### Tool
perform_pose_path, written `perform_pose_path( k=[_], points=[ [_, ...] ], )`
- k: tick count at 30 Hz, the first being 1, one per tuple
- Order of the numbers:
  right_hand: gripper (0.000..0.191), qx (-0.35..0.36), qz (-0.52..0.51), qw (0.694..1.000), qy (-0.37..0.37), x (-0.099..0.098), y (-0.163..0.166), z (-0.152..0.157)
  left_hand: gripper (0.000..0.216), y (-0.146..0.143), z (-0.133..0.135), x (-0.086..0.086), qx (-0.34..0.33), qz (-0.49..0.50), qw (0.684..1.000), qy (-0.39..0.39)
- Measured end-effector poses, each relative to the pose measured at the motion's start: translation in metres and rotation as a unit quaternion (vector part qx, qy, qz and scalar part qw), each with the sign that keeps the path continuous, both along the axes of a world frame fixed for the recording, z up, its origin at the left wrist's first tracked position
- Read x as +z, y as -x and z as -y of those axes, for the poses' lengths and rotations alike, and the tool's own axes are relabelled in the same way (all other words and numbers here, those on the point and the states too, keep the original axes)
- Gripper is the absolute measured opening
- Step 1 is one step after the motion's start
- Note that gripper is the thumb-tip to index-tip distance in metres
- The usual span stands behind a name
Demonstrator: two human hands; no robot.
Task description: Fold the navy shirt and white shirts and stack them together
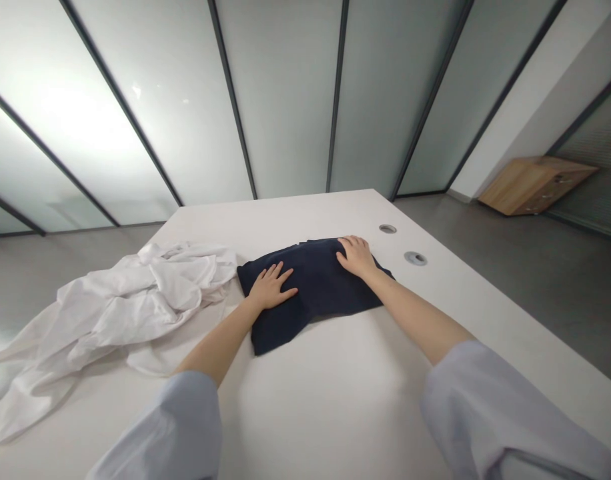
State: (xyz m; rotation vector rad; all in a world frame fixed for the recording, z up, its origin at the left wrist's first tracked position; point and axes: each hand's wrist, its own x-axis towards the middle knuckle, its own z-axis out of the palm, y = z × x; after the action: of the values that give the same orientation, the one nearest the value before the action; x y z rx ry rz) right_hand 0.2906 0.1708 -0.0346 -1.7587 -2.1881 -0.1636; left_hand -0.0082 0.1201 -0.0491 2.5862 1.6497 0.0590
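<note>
A dark navy piece of folded cloth point(325, 280), perhaps a garment, lies flat on the white table point(315, 387). On its left part rests my left hand point(271, 288), palm down with the fingers spread. My right hand point(356, 257) lies over the upper right part of the same cloth, fingers stretched out and a little apart. Neither hand grips the fabric. Close to the left of the navy cloth, a crumpled heap of white cloth point(150, 300) spreads toward the table's left side. What kind of garment the navy cloth is, I cannot tell.
Two round cable holes point(415, 258) are set in the table's right side. Frosted glass panels point(285, 93) with dark frames stand behind the table. A wooden drawer cabinet point(530, 185) is on the grey floor at the far right.
</note>
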Motion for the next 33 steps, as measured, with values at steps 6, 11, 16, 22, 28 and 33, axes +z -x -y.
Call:
perform_pose_path(
  k=[6, 11, 16, 22, 28, 33],
  points=[
    [0.049, 0.098, -0.036, 0.995, -0.002, 0.007, 0.034, 0.045, 0.076, -0.028, -0.008, -0.004, 0.174, 0.015, 0.984, -0.029],
    [0.064, 0.09, 0.002, 0.987, 0.136, -0.008, 0.035, 0.061, 0.08, -0.048, -0.004, 0.003, 0.212, -0.01, 0.977, -0.014],
    [0.072, 0.0, -0.018, 0.979, 0.205, -0.008, 0.018, 0.037, 0.086, -0.058, 0.025, 0.012, 0.167, -0.04, 0.985, -0.019],
    [0.058, 0.027, -0.041, 0.985, 0.164, -0.023, 0.003, 0.019, 0.074, -0.059, 0.053, 0.038, 0.048, -0.036, 0.998, 0.016],
    [0.046, -0.069, -0.165, 0.982, 0.053, -0.034, -0.012, 0.017, 0.056, -0.018, 0.006, 0.048, 0.187, 0.07, 0.978, -0.058],
    [0.046, -0.143, -0.202, 0.967, 0.064, -0.031, -0.014, 0.02, 0.058, 0.005, -0.011, 0.022, 0.285, 0.083, 0.953, -0.066]
  ],
)
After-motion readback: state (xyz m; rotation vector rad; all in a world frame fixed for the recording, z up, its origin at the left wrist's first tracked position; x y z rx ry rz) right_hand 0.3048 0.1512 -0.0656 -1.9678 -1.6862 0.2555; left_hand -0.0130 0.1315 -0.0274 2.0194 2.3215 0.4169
